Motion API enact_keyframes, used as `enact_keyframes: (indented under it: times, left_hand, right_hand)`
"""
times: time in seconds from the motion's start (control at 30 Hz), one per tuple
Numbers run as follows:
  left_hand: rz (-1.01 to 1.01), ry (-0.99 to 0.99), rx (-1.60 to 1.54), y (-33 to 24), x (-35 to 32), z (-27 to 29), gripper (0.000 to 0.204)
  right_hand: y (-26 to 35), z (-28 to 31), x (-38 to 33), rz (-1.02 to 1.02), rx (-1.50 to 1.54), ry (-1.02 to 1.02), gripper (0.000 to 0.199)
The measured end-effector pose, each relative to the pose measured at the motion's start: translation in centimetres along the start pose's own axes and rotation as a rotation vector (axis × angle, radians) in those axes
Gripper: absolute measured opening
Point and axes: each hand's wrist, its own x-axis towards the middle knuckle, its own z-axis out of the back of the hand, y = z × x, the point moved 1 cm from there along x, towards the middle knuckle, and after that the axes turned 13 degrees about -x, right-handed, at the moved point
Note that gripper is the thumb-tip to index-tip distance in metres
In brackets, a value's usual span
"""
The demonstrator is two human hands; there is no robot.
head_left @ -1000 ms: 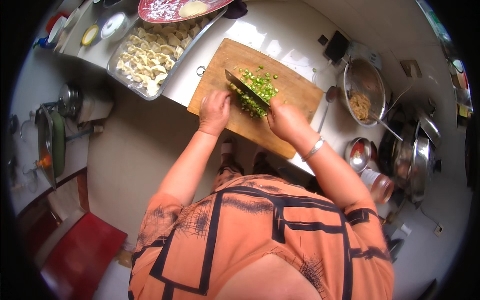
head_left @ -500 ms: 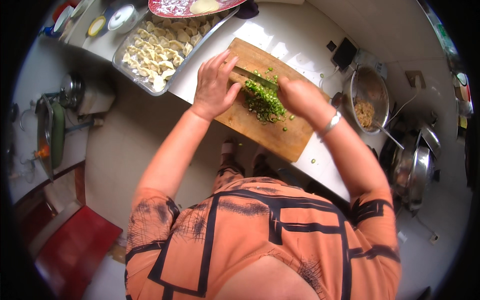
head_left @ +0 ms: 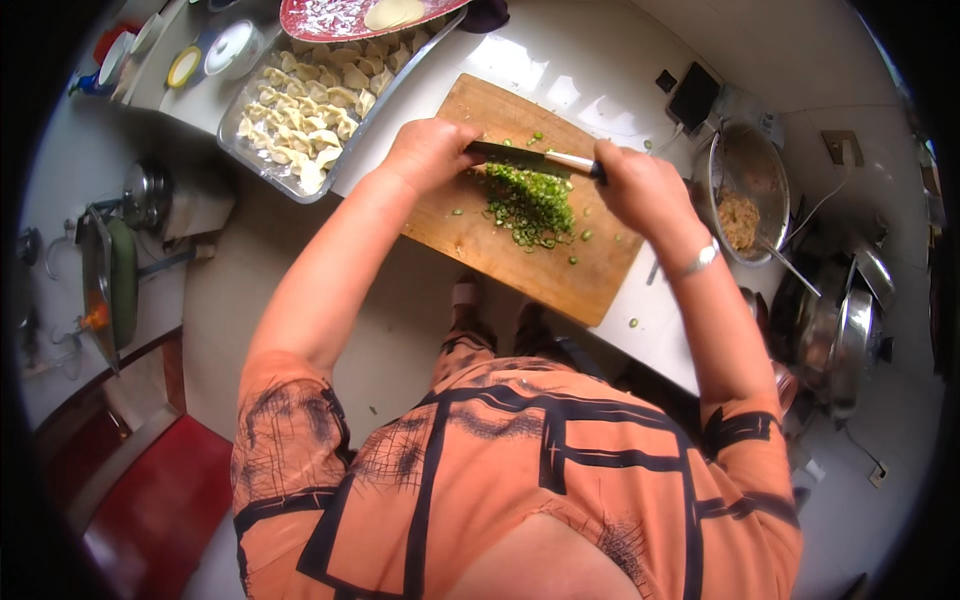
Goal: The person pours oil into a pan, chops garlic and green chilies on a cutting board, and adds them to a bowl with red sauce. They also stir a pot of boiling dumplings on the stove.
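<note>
A kitchen knife (head_left: pixel 512 155) spans the heap of finely chopped green vegetable (head_left: pixel 530 208) on the wooden cutting board (head_left: pixel 600 270). My right hand (head_left: pixel 640 185) is closed round its handle, on the right. At the blade's other end my left hand (head_left: pixel 432 153) is closed, its fingers curled at the tip; the tip itself is hidden by them. The blade lies along the far side of the green heap. A few loose green bits are scattered on the board and counter.
Left of the board stands a metal tray of dumplings (head_left: pixel 300 120), with a red plate (head_left: pixel 330 22) beyond it. To the right is a steel bowl (head_left: pixel 775 185) with filling and a spoon. Pots (head_left: pixel 850 340) stand farther right; a red chair (head_left: pixel 160 510) is at lower left.
My left hand has gone from spread fingers to closed at the blade's tip. My right hand has shifted right, and more of the knife's handle shows.
</note>
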Motion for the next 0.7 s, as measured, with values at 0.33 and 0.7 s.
enact_keyframes:
  times: [0.33,0.7]
  left_hand:
    - [-0.212,-0.105,-0.004,-0.5,-1.0,-0.8,0.016]
    - [-0.266,-0.103,-0.007,0.0,-2.4,-1.5,0.019]
  right_hand:
    - [0.6,0.1,-1.6,0.116,0.015,-0.076,0.007]
    - [4.0,0.2,-3.8,-0.038,0.042,0.052,0.010]
